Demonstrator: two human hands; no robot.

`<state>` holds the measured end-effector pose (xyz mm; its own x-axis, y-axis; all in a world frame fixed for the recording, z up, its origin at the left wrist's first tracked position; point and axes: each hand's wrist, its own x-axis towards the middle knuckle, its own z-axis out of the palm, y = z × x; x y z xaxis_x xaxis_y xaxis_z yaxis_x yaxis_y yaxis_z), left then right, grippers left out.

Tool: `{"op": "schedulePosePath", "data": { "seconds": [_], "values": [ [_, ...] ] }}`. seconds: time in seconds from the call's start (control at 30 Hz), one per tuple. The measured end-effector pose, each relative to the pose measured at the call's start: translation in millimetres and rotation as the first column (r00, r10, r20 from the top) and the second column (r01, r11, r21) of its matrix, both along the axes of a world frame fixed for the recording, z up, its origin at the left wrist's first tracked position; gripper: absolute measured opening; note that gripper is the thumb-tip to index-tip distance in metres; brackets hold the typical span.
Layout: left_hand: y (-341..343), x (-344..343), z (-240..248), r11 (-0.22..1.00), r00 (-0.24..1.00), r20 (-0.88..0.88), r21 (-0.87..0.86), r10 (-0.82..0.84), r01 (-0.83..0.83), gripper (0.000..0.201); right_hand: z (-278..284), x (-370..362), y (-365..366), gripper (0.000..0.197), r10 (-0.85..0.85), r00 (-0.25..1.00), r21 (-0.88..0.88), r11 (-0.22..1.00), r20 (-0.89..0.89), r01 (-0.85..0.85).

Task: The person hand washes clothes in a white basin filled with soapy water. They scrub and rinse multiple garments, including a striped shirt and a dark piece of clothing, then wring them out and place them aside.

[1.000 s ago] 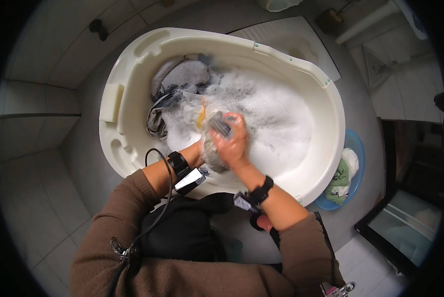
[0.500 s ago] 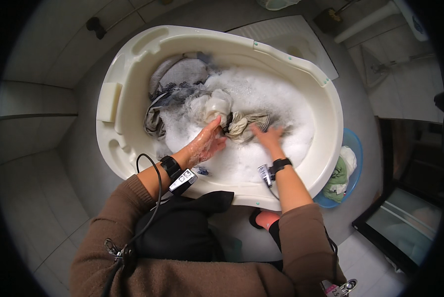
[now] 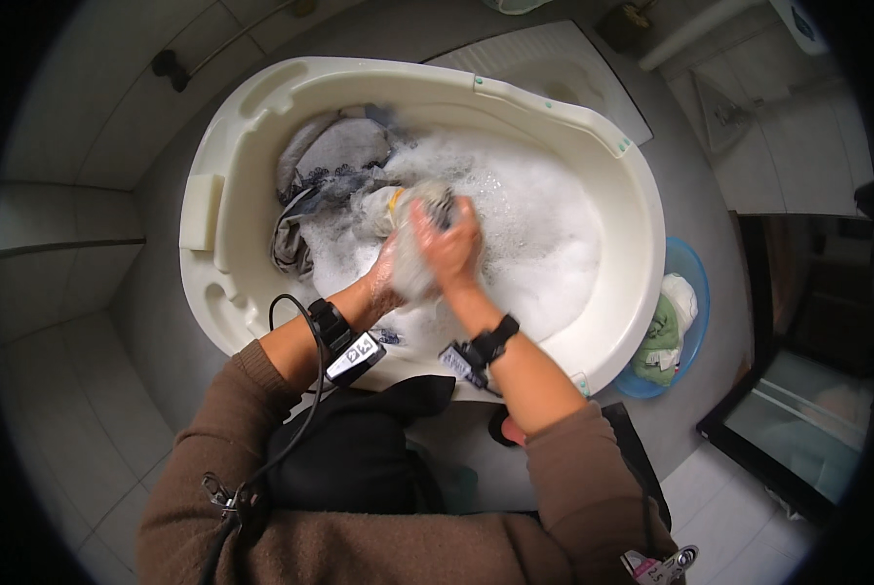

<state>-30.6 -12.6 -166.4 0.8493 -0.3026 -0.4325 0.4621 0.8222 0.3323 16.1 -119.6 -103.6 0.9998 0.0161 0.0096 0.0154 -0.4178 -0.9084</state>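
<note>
The floor is of pale tiles at the left and of plain grey around the middle. A big cream tub stands directly on it, filled with foam and wet grey cloth. Just beside the tub's right side a small blue basin sits on the floor with green and white rags in it, and behind the tub, toward the far edge of the floor, lies a white ribbed mat.

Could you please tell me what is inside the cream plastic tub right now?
The tub holds white suds, grey laundry and a pale cloth gripped by both hands. The suds hide anything lying beneath them.
</note>
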Motion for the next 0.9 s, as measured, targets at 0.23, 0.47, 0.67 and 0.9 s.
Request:
{"op": "schedulePosePath", "data": {
  "seconds": [0.23,0.47,0.67,0.9],
  "values": [
    [-14,3,44,0.863,0.987,-0.129,0.505,0.095,-0.017,0.033,-71,55,-122,0.063,0.077,0.971,-0.688,0.692,-0.228,-0.217],
    [1,-7,15,0.952,0.931,-0.364,0.277,-0.021,0.130,0.065,-95,23,-120,0.114,0.004,0.744,-0.387,0.852,-0.668,-0.352],
    [9,6,3,0.964,0.979,-0.086,-0.210,-0.187,0.165,0.071,-20,-30,-37,0.083,0.317,0.889,0.217,0.942,-0.330,-0.255],
    [-6,-9,25,0.981,0.945,-0.320,0.151,-0.068,0.122,0.045,0,-16,1,0.044,0.027,0.999,0.007,1.000,-0.017,-0.027]
  ]
}}
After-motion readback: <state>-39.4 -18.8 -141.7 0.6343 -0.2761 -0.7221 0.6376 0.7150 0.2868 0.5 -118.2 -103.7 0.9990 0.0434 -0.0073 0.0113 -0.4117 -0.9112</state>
